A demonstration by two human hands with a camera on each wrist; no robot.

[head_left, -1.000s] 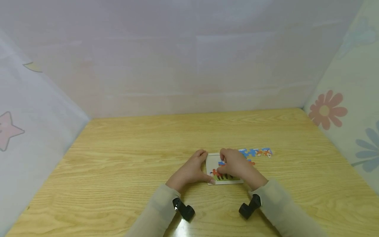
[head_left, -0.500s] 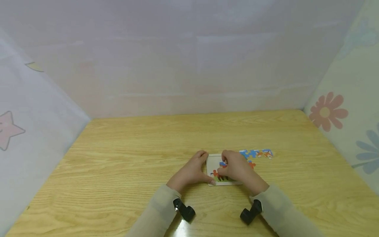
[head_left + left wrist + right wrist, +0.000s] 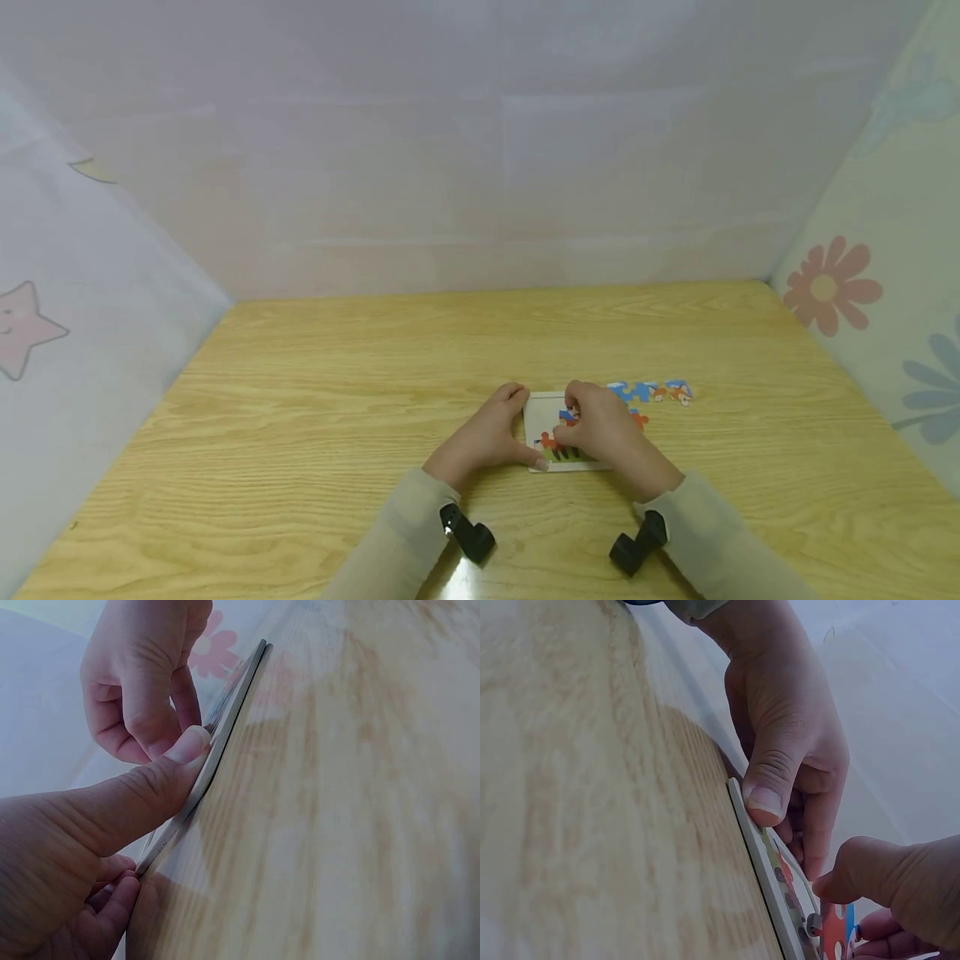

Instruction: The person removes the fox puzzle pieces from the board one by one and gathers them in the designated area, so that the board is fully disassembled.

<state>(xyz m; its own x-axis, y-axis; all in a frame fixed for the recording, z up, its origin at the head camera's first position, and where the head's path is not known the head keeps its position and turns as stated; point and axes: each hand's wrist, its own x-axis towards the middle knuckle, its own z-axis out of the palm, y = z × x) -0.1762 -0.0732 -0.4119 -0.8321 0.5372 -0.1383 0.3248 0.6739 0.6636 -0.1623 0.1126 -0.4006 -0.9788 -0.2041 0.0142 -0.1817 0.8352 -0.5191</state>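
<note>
My left hand [image 3: 487, 429] grips the left side of a white-rimmed puzzle tray [image 3: 543, 408], its thumb on the near left corner and its fingers at the far left one. Along the tray's near side lie fitted pieces [image 3: 549, 447] in red, green and black. Over the tray, my right hand [image 3: 606, 427] pinches a red and blue puzzle piece with white spots [image 3: 835, 926] between thumb and fingers. In the right wrist view that piece stands tilted up from the tray. The right hand hides much of the tray's right half in the head view.
Beyond the tray to the right lie loose blue puzzle pieces [image 3: 632, 391] and pieces with orange fox faces [image 3: 670, 392]. A red piece [image 3: 640, 420] shows beside the right hand. The wooden table [image 3: 360, 367] meets cloth walls at the back and sides.
The head view has shifted slightly. My right hand keeps its pinch over the tray with only a small move to the right, and my left hand stays on the tray's left side.
</note>
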